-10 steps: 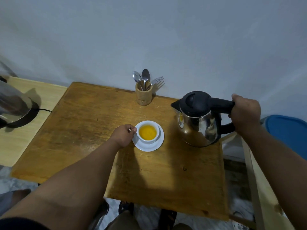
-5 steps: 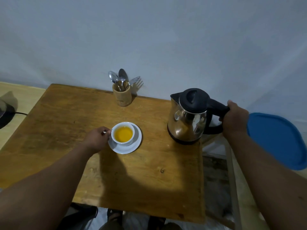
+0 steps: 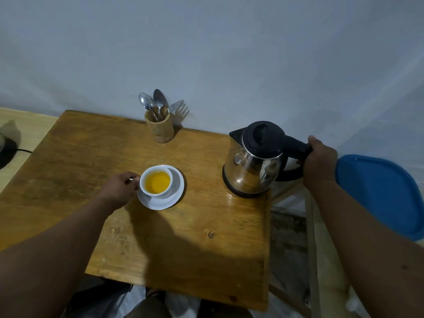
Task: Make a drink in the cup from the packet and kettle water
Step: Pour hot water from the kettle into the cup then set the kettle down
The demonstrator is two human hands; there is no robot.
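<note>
A white cup [image 3: 146, 191] holding orange-yellow liquid stands on a white saucer [image 3: 176, 193] near the middle of the wooden table [image 3: 195, 249]. My left hand [image 3: 118, 190] pinches the cup's handle on its left side. A steel kettle [image 3: 252, 168] with a black lid and handle stands upright at the table's right edge, spout toward the cup. My right hand [image 3: 320, 160] is wrapped around the kettle's handle. No packet is in view.
A wooden holder [image 3: 159, 127] with spoons and a fork stands at the table's back edge by the wall. A blue lid or seat [image 3: 380, 193] lies right of the kettle. A black cable and base [image 3: 6, 150] sit on a pale surface at far left.
The kettle went from tilted and lifted near the cup to standing upright on the table's right edge. My left hand stayed on the cup handle. The camera view shifted.
</note>
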